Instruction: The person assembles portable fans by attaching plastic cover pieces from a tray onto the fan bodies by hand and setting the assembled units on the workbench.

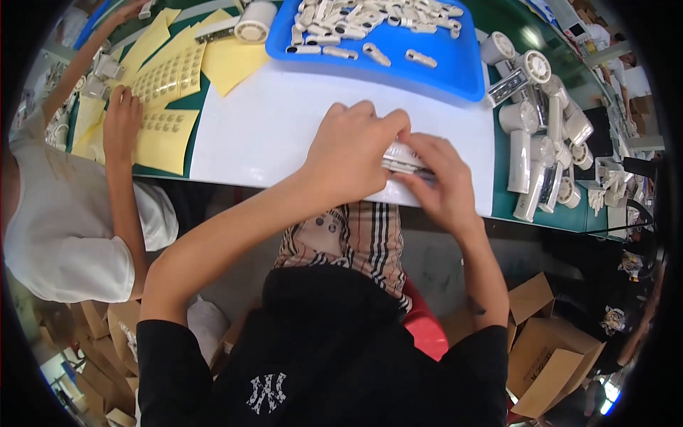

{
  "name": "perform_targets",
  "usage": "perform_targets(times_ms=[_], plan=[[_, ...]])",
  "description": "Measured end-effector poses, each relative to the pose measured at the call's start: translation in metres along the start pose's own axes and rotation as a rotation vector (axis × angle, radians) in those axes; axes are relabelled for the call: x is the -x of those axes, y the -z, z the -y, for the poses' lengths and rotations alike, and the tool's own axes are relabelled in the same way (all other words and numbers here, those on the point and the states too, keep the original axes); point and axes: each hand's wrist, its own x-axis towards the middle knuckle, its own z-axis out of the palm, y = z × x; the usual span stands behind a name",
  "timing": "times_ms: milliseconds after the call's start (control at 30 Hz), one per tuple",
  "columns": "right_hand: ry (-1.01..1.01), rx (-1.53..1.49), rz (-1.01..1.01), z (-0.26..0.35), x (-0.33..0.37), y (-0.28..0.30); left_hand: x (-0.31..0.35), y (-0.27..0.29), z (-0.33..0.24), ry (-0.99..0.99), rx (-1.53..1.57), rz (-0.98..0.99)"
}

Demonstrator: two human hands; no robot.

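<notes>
Both of my hands grip a white plastic device just above the near part of the white sheet. My left hand is closed over its left end, fingers bent and pressed on it. My right hand pinches the other end between thumb and fingers. A dark strip shows along the device's lower side, but the fingers cover most of it, so its exact kind is hidden. Ahead of my hands, a blue tray holds many small white plastic pieces, a few lying apart near its front.
At the right, white devices with round slotted heads lie heaped on the green tabletop. Yellow sticker sheets overlap at the left, beside a co-worker's hand. Another white round-headed device rests left of the tray. Cardboard boxes stand below.
</notes>
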Motion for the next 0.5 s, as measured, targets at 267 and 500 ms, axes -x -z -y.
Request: perform_targets(times_ms=[267,500], plan=[[-0.111,-0.199,0.018,-0.002,0.004,-0.004,0.007,-0.002,-0.001,0.034,0.031,0.024],[0.111,0.053,0.009,-0.007,0.007,-0.004,0.010,0.002,0.010,-0.153,0.098,-0.034]])
